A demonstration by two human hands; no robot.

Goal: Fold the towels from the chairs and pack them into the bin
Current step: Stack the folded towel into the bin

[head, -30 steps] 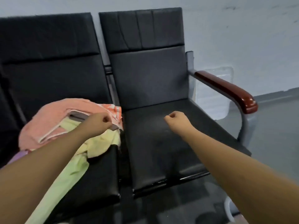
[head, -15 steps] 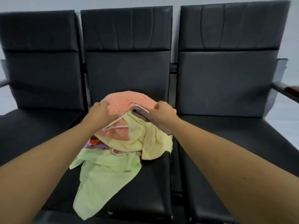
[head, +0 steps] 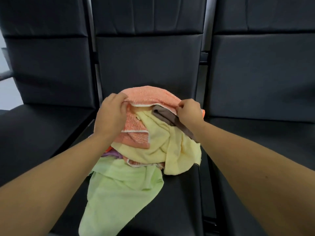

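Orange towel (head: 150, 95), topmost, ran crosswise from left hand (head: 110, 116) to right hand (head: 190, 111), each pinching its near hem, body lying beyond the fingers (head: 118, 97).

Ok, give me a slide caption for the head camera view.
Left hand and right hand grip the orange towel atop a towel pile on the middle chair.
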